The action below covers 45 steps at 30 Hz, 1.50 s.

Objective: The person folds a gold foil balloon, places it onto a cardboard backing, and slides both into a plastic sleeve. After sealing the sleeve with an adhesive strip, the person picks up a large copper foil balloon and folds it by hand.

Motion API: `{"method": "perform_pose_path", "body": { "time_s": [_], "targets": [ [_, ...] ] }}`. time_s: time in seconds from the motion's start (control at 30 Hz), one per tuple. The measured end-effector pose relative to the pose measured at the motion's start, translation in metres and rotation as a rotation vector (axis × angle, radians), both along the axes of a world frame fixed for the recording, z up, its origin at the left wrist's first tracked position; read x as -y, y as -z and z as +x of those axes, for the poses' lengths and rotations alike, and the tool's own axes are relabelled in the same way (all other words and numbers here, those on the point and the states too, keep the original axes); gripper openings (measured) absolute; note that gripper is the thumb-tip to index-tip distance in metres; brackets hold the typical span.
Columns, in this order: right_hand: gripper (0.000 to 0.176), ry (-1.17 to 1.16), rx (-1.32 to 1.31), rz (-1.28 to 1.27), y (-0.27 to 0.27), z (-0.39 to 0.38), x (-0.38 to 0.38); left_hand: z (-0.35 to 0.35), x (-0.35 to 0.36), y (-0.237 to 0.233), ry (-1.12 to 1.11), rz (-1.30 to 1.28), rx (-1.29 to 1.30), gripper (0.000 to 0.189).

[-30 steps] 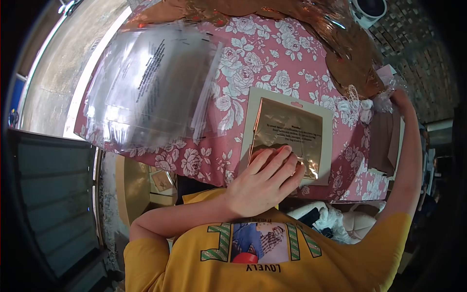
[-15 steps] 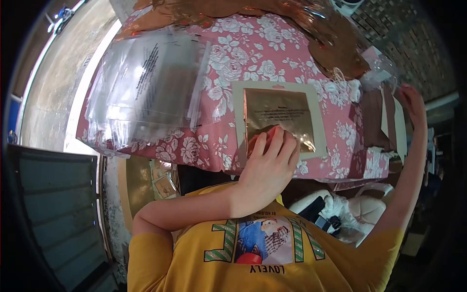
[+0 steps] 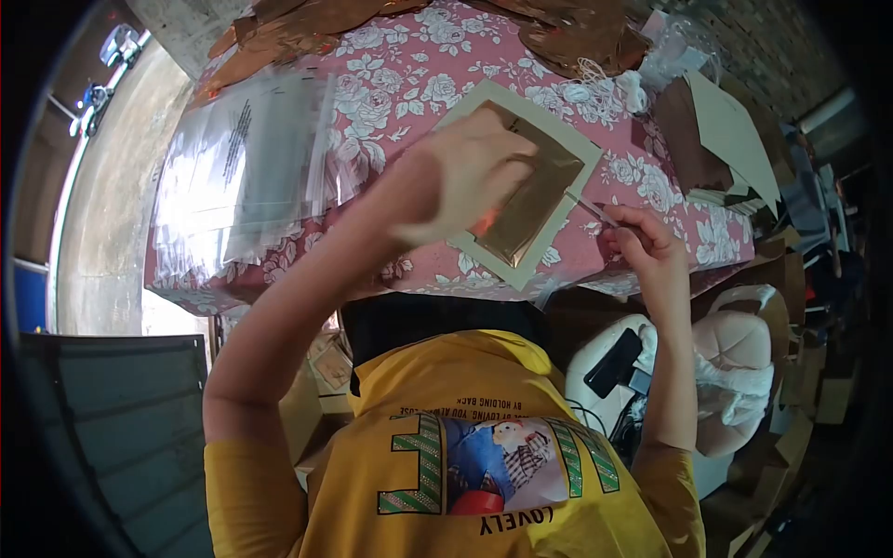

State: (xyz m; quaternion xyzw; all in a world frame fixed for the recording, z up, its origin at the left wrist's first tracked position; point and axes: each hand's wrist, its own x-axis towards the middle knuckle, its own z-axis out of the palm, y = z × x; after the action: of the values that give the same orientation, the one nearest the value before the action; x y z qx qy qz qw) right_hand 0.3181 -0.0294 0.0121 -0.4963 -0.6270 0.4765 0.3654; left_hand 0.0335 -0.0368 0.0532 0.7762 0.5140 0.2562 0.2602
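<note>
A gold foil packet [image 3: 544, 191] lies on a pale card [image 3: 511, 269], turned at an angle on the flowered tablecloth. My left hand [image 3: 474, 172] is over the left part of the packet, fingers bent and blurred by motion; whether anything is between them cannot be told. Beside the card's right edge, my right hand [image 3: 646, 244] pinches a thin pale strip [image 3: 590, 206], whose far end reaches the card's edge.
Clear plastic sleeves [image 3: 237, 177] are heaped on the left of the pink flowered table [image 3: 381, 121]. Brown wrapping [image 3: 577, 37] lies along the back. White string [image 3: 595, 84] and a stack of cards [image 3: 730, 130] are at the right. A phone [image 3: 614, 361] rests on a pale seat below.
The card and foil packet have turned from nearly square to slanted. My left hand has moved up and left over the packet. My right hand has come from the far right, now with a thin strip.
</note>
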Motion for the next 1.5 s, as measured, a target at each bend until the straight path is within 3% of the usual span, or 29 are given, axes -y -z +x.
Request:
{"method": "perform_pose_path", "body": {
  "time_s": [0.07, 0.13, 0.23, 0.3, 0.43, 0.5, 0.57, 0.8, 0.87, 1.5],
  "targets": [
    [0.02, 0.046, -0.024, 0.047, -0.003, -0.008, 0.007, -0.034, 0.003, 0.027, 0.087, 0.301, -0.172, 0.04],
    [0.018, 0.059, 0.47, 0.399, -0.017, -0.012, 0.012, -0.044, 0.017, 0.033, 0.095, 0.264, -0.217, 0.043],
    [0.015, 0.088, 0.598, 0.572, -0.014, -0.009, 0.016, -0.051, 0.032, 0.041, 0.124, 0.214, -0.254, 0.053],
    [0.014, 0.136, 0.542, 0.568, -0.015, -0.01, 0.026, -0.037, 0.04, 0.031, 0.024, 0.172, -0.249, 0.057],
    [0.012, 0.256, 0.385, 0.468, 0.001, -0.002, 0.052, -0.029, 0.041, 0.035, 0.052, 0.429, -0.353, 0.07],
    [0.011, 0.271, 0.307, 0.318, 0.001, -0.005, 0.064, -0.022, 0.042, 0.032, 0.068, 0.426, -0.355, 0.073],
    [0.011, 0.24, 0.316, 0.379, 0.01, -0.004, 0.067, -0.018, 0.04, 0.034, 0.075, 0.402, -0.377, 0.079],
    [0.013, 0.12, 0.361, 0.446, 0.01, -0.007, 0.077, -0.016, 0.034, 0.045, 0.085, 0.42, -0.377, 0.079],
    [0.014, 0.101, 0.357, 0.444, 0.008, -0.006, 0.079, -0.016, 0.036, 0.041, 0.09, 0.289, -0.357, 0.078],
    [0.014, 0.174, 0.363, 0.508, 0.008, -0.013, 0.053, -0.012, 0.034, 0.038, 0.056, 0.295, -0.337, 0.081]
  ]
}}
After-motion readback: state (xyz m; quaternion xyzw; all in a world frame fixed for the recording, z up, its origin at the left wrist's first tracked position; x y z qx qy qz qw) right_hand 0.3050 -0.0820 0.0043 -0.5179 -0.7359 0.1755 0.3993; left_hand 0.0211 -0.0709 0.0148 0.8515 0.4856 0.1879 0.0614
